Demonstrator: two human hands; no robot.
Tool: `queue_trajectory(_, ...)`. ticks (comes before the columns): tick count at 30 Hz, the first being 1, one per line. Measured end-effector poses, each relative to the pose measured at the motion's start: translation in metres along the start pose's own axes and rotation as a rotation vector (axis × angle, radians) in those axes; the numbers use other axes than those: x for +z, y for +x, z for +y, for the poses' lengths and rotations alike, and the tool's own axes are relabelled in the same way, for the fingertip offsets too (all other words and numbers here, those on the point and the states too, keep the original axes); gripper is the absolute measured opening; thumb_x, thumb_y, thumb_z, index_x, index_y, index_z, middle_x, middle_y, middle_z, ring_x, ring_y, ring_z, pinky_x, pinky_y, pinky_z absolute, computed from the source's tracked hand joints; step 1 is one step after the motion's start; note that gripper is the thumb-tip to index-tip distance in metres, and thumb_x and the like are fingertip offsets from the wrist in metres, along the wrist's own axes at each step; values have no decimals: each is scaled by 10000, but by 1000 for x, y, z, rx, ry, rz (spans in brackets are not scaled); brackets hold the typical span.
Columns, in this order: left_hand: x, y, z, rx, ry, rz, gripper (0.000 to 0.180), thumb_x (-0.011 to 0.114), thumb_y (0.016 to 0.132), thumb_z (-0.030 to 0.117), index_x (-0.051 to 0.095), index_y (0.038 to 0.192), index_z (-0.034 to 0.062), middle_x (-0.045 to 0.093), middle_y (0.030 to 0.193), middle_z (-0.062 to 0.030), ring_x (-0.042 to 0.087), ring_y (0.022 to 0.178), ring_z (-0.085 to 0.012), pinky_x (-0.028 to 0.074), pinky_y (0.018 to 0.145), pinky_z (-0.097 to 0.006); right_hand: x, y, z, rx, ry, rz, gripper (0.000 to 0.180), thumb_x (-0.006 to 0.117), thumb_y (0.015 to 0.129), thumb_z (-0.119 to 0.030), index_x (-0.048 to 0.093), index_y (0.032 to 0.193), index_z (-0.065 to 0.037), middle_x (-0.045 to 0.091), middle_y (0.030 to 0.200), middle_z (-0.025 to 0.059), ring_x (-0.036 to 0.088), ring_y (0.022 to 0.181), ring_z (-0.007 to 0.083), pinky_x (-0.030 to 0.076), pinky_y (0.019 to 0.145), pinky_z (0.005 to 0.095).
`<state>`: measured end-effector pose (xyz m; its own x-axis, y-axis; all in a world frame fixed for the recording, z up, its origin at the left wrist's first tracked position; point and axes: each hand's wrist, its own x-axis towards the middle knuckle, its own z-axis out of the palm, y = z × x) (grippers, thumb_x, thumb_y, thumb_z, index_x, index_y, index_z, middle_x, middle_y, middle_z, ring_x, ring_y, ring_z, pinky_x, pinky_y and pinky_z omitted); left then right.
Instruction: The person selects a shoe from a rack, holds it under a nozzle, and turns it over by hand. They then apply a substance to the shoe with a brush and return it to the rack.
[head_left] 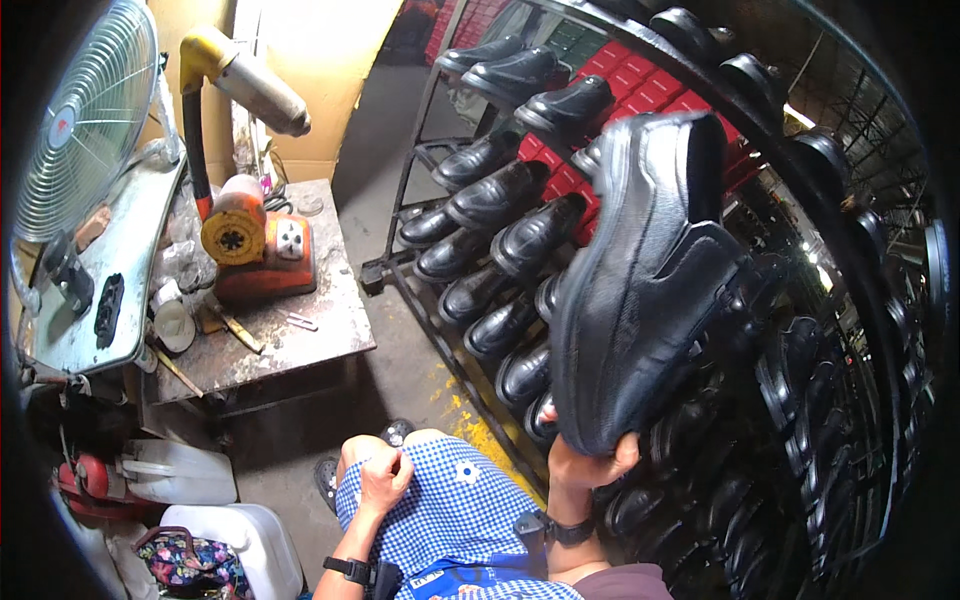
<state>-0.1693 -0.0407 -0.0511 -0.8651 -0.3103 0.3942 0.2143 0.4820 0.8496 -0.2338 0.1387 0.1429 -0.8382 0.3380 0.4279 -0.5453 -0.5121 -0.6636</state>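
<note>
My right hand [592, 460] grips a black leather slip-on shoe [640, 290] by its toe end. The shoe is tilted up close in front of the rack, its opening toward the top and its side facing me. Over my lap, my left hand [383, 480] is curled into a fist, with nothing showing out of it. Beneath it lies a blue-and-white checked apron [450, 510]. Each wrist wears a black band.
A metal rack [425, 310] full of black shoes [500, 195] stands ahead and right, red boxes [655, 85] behind it. At left, a worn table [330, 340] bears an orange-and-yellow machine [265, 255], beside a fan [85, 120]. White jugs [185, 470] stand lower left.
</note>
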Motion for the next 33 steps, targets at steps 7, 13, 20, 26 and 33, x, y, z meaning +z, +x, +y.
queue_trajectory(7,-3,-7,-18,-104,-87,28,174,573,772,48,531,612,-2,480,506,-77,472,463,-168,384,465,-294,-25,-22,25,886,239,-38,529,609,787,-215,445,1217,46,565,1147,147,582,1000,253,465,906,365)
queue_trajectory(13,-19,6,-4,-532,-570,89,259,456,912,146,534,697,24,525,533,-37,514,420,-87,406,383,-198,-64,-55,55,1194,292,52,407,595,794,-205,552,1132,18,599,1104,174,591,994,299,459,909,433)
queue_trajectory(20,-57,37,13,-570,-785,259,275,438,943,226,549,1031,-10,598,714,-75,571,510,-101,458,439,-179,-78,-65,64,1278,265,55,365,578,796,-141,548,1104,54,608,1070,190,610,957,292,481,883,414)
queue_trajectory(26,-80,58,53,-475,-750,209,876,558,813,507,-19,1420,250,226,1421,-169,396,1211,-378,488,824,-465,-51,-59,54,1037,20,-349,688,629,716,19,314,1325,73,491,1248,173,519,1114,232,400,970,321)
queue_trajectory(33,-85,38,44,-401,-400,-82,298,663,777,132,612,1001,-58,349,1352,-179,412,1183,-225,341,960,-324,-54,-55,46,688,-680,-811,812,738,672,12,299,1355,20,493,1255,150,490,1136,194,360,986,297)
